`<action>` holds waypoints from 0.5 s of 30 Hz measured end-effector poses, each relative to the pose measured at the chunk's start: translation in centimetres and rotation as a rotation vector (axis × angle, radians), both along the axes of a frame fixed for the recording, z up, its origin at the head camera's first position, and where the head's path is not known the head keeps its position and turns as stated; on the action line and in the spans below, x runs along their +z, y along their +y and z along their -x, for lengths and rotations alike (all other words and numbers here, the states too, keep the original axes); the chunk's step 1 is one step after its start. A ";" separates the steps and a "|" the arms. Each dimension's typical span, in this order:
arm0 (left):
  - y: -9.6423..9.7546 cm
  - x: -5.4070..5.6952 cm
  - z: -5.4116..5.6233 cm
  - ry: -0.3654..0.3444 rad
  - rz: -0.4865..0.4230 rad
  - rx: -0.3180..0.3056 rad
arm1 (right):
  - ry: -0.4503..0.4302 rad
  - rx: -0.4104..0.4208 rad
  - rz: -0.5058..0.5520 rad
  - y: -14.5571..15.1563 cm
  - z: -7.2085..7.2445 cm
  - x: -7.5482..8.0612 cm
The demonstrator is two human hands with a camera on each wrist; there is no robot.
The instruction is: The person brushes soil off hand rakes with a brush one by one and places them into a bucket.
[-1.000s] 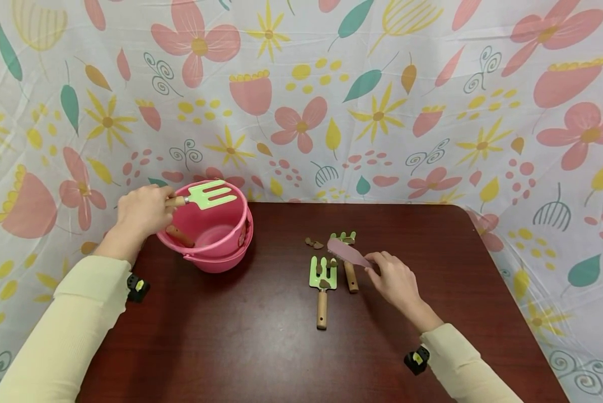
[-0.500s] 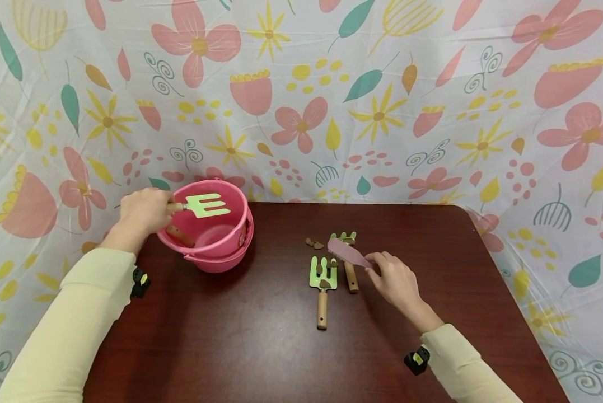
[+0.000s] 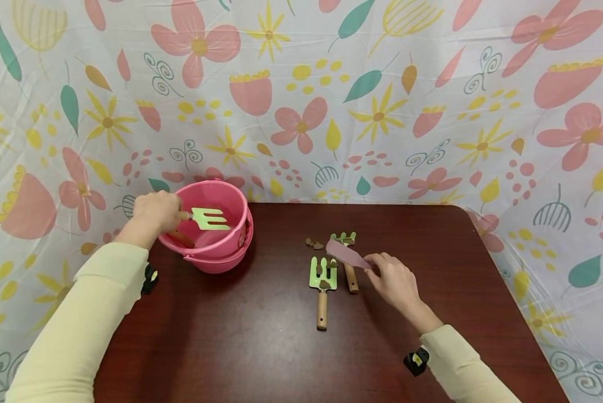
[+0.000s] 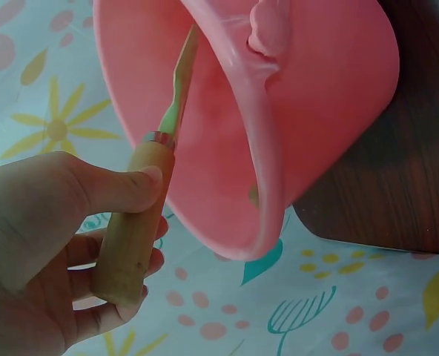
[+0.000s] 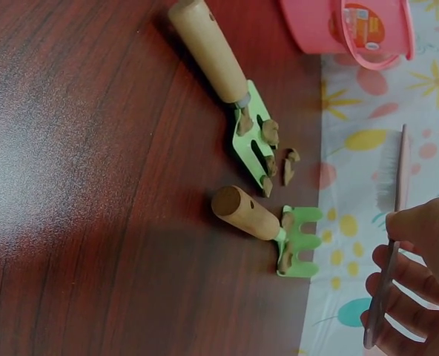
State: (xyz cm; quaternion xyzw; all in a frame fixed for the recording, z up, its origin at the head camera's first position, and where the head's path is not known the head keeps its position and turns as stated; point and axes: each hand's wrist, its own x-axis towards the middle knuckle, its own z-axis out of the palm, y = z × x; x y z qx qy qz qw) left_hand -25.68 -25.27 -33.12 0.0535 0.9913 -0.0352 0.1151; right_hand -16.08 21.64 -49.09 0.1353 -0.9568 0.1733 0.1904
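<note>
My left hand (image 3: 155, 215) grips the wooden handle of a green garden fork (image 3: 198, 219), whose tines hang over the mouth of a pink bucket (image 3: 223, 193). In the left wrist view the fork handle (image 4: 134, 222) lies between thumb and fingers, its head partly inside the rim. My right hand (image 3: 394, 282) pinches a pinkish brush (image 3: 346, 256) above the table; the right wrist view shows its pale bristles (image 5: 387, 170). Below it lie a second garden fork (image 3: 322, 308) and a small green hand rake (image 3: 351, 278), both with brown bits on their heads.
Another wooden handle (image 3: 184, 240) shows inside the bucket. Two pink buckets appear nested, the lower one (image 3: 225, 262) standing on the dark table (image 3: 261, 347). Loose brown bits (image 3: 317, 245) lie behind the tools. A flowered cloth (image 3: 301, 67) hangs behind the table.
My left hand has moved right and downward, bringing the garden fork lower over the bucket's mouth. The right hand and brush have barely moved.
</note>
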 end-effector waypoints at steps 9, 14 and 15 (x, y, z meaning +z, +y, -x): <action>0.8 -0.7 0.5 -0.024 0.051 -0.042 | -0.021 0.000 -0.003 -0.1 -0.2 0.2; 1.3 -1.1 0.6 -0.042 0.074 -0.065 | -0.011 0.002 -0.003 -0.1 -0.2 0.1; 1.4 -1.2 0.6 -0.042 0.080 -0.072 | -0.012 0.003 -0.004 -0.1 -0.3 0.1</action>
